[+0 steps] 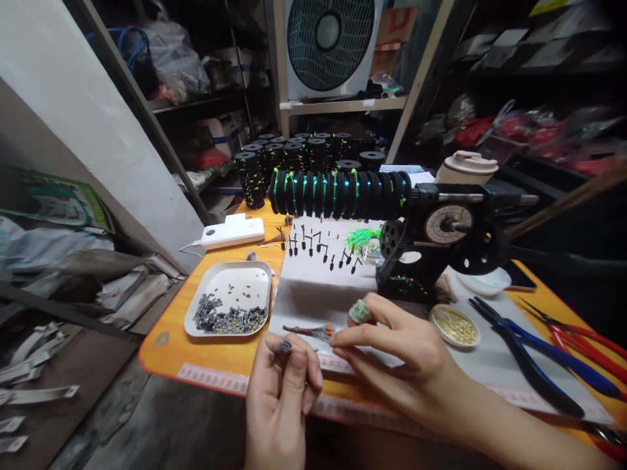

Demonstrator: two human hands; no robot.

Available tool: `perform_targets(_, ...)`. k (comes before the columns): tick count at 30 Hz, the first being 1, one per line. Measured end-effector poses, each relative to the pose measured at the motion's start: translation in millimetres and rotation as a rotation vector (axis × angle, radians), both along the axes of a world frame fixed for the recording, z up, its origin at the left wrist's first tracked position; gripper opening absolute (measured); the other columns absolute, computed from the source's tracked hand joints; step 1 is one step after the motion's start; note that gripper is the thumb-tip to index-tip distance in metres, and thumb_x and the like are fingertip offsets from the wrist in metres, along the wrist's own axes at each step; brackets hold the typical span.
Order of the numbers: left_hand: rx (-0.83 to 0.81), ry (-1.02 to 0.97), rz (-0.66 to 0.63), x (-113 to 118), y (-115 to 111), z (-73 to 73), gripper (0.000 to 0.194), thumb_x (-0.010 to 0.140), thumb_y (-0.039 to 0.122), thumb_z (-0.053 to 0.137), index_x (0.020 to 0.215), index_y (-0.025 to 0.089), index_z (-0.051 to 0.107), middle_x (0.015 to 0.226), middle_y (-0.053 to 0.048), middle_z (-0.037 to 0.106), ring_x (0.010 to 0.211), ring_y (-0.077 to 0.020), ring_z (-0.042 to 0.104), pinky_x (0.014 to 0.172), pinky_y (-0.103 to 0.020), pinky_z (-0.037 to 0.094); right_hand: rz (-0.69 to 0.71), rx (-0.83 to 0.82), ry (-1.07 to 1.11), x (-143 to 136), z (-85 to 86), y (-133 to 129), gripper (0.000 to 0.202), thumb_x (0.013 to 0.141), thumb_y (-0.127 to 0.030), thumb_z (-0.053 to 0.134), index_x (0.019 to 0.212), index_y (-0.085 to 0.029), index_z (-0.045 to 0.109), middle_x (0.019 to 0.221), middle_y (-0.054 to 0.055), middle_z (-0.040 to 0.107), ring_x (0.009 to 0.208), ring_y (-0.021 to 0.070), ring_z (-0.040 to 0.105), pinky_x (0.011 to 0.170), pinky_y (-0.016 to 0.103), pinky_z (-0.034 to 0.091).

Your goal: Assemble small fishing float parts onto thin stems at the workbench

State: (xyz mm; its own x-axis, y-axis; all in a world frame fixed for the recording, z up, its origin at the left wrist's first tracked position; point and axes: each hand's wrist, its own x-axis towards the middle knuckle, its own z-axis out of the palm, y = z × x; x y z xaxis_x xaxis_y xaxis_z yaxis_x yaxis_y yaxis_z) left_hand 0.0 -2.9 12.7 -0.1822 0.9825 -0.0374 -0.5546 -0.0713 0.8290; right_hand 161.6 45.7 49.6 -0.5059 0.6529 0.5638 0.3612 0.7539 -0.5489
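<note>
My left hand [287,398] is closed, its thumb and fingers pinching a small cluster of dark grey beads or tube ends [285,346]. To its right, my right hand [401,343] has its fingers stretched toward the left one. A green wrap [360,312] covers one of its fingertips. Just past the fingertips lies a thin bundle of dark strands with orange tips [323,331], on the white sheet [313,294]; whether a finger touches it I cannot tell. A white tray [268,287] of small grey and black pieces [230,320] stands at the left.
A hand-cranked black winder [441,222] carries a ribbed spool with green strands [337,194]. Small black pieces [318,248] lie beneath it. At the right are a dish of gold bits [455,326], blue-handled pliers [529,352] and a red-handled tool [582,343]. A power bank [232,232] sits left.
</note>
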Motion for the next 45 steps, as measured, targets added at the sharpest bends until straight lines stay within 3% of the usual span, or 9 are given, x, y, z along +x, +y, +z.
perform_targets(10,0.022,0.017,-0.036,3.6,2.4,-4.3,0.032,0.091,0.039,0.068,0.073,0.018,0.052,0.065,0.004,0.055,0.051,-0.0038,0.039,0.048,-0.013,0.032,-0.028,-0.021,0.045,-1.7,2.2,-2.3,0.016,0.091,-0.008,0.06,0.092,-0.015,0.075,0.071,0.002,0.05,0.065,0.0127,0.05,0.054,0.022,0.04)
perform_targets(17,-0.068,-0.014,-0.026,15.6,-1.6,-3.8,0.032,0.083,0.041,0.076,0.074,0.019,0.056,0.063,0.004,0.054,0.054,-0.0053,0.044,0.048,-0.012,0.033,0.004,-0.128,0.111,-1.4,-1.6,-2.0,0.015,0.09,-0.013,0.066,0.097,-0.023,0.075,0.071,0.001,0.063,0.062,0.0121,0.053,0.056,0.023,0.042)
perform_targets(22,-0.004,0.034,0.148,19.0,1.2,-6.3,0.026,0.087,0.037,0.074,0.077,0.02,0.056,0.065,0.005,0.05,0.058,-0.0071,0.045,0.055,-0.015,0.04,-0.008,0.011,-0.001,-3.9,-1.6,-5.0,0.011,0.087,-0.009,0.06,0.085,-0.016,0.069,0.07,0.001,0.052,0.062,0.0123,0.048,0.051,0.023,0.036)
perform_targets(27,0.171,0.076,0.39,-12.5,14.7,-0.2,0.018,0.083,0.024,0.077,0.095,0.021,0.064,0.056,0.009,0.04,0.049,-0.0062,0.036,0.051,-0.015,0.038,-0.091,0.142,-0.041,5.4,6.5,1.0,0.01,0.089,-0.007,0.057,0.09,-0.016,0.062,0.075,0.001,0.051,0.063,0.0113,0.051,0.055,0.023,0.04)
perform_targets(30,0.204,0.429,0.21,-37.6,21.3,5.0,0.008,0.093,0.021,0.062,0.094,0.019,0.07,0.062,0.003,0.054,0.053,-0.009,0.049,0.052,-0.018,0.042,-0.088,0.05,0.02,9.2,12.0,2.7,0.011,0.09,-0.008,0.056,0.089,-0.018,0.058,0.075,-0.001,0.051,0.063,0.0101,0.051,0.057,0.022,0.041)
perform_targets(33,0.293,0.875,-0.024,-53.0,29.2,10.6,0.026,0.097,0.012,0.047,0.096,0.02,0.072,0.084,-0.005,0.07,0.074,-0.0159,0.066,0.069,-0.025,0.053,-0.038,-0.082,0.058,9.2,14.3,0.7,0.013,0.09,-0.008,0.055,0.085,-0.02,0.054,0.075,-0.002,0.053,0.063,0.0099,0.05,0.057,0.022,0.04)
perform_targets(37,0.45,1.227,-0.162,-54.7,43.6,15.7,0.041,0.091,0.0,0.039,0.11,0.018,0.07,0.106,-0.011,0.07,0.096,-0.0211,0.069,0.082,-0.031,0.054,-0.057,-0.175,0.016,9.9,13.8,0.3,0.009,0.088,-0.012,0.06,0.084,-0.02,0.063,0.074,-0.001,0.054,0.066,0.0112,0.051,0.057,0.023,0.039)
perform_targets(42,0.379,1.457,-0.263,-44.1,53.0,11.3,0.02,0.092,0.018,0.057,0.105,0.016,0.071,0.111,-0.014,0.061,0.096,-0.0269,0.067,0.086,-0.039,0.052,-0.108,-0.153,0.029,12.2,13.5,4.7,0.012,0.09,-0.019,0.064,0.084,-0.022,0.074,0.075,0.002,0.055,0.067,0.014,0.052,0.057,0.026,0.037)
perform_targets(45,0.369,1.366,-0.212,-38.1,49.9,8.7,0.016,0.093,0.016,0.055,0.087,0.019,0.069,0.098,-0.009,0.064,0.086,-0.0232,0.066,0.079,-0.035,0.051,-0.14,-0.088,0.081,11.1,13.8,5.9,0.01,0.089,-0.018,0.067,0.084,-0.022,0.075,0.066,-0.002,0.051,0.06,0.0118,0.048,0.055,0.026,0.036)
